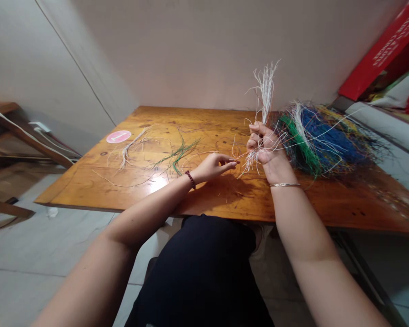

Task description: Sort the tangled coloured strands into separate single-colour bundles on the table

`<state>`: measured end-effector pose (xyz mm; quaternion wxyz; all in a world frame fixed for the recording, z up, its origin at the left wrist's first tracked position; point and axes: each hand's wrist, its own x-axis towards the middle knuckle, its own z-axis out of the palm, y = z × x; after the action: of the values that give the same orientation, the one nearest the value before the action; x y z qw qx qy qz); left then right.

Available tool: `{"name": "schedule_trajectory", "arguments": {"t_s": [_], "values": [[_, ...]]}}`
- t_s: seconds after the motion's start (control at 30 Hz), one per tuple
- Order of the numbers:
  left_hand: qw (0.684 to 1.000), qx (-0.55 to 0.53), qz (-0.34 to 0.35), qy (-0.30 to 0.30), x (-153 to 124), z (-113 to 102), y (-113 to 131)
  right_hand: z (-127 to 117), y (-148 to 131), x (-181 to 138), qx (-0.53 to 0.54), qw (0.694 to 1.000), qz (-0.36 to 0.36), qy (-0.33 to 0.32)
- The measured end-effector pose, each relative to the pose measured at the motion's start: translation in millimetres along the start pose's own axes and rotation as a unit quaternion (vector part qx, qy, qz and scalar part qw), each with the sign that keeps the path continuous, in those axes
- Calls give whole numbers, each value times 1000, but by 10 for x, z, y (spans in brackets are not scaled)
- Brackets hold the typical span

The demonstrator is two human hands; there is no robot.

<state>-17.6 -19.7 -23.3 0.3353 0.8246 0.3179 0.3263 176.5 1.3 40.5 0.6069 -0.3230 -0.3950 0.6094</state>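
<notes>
My right hand (268,144) is closed around a bundle of thin white wires (266,93), held upright above the wooden table. Frayed ends stick out above the fist and below it, and several loose strands stray sideways. My left hand (216,167) is just left of the bundle's lower end, thumb and fingertips pinched together on a thin strand that runs toward the bundle. On the table to the left lie a small bunch of green wires (180,153) and a thin bunch of white wires (131,147).
A large tangled heap of blue, green, white and yellow wires (330,136) lies on the right of the table (88,181). A pink round sticker (118,136) marks its left side. A red box (378,50) stands at far right. A wall rises behind.
</notes>
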Motion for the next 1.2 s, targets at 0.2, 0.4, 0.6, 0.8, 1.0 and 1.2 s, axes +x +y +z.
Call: {"name": "schedule_trajectory", "arguments": {"t_s": [0.2, 0.4, 0.6, 0.8, 1.0, 1.2], "values": [[1000, 1, 21, -3, 4, -19, -25, 65, -35, -59, -5, 1000, 3, 29], [1000, 9, 22, -19, 9, -78, 15, 7, -16, -19, 5, 1000, -1, 20], [999, -5, 18, -39, 4, -142, 26, -46, -25, 29, 30, 999, 8, 14], [997, -9, 13, -74, 0, -239, 35, -89, -66, 15, 43, 999, -6, 25], [990, -62, -2, -128, -30, -388, 76, -239, -108, 89, 84, 996, -19, 30], [982, -102, -20, -157, -34, -559, 33, -245, -127, 85, 72, 996, -31, 51]]}}
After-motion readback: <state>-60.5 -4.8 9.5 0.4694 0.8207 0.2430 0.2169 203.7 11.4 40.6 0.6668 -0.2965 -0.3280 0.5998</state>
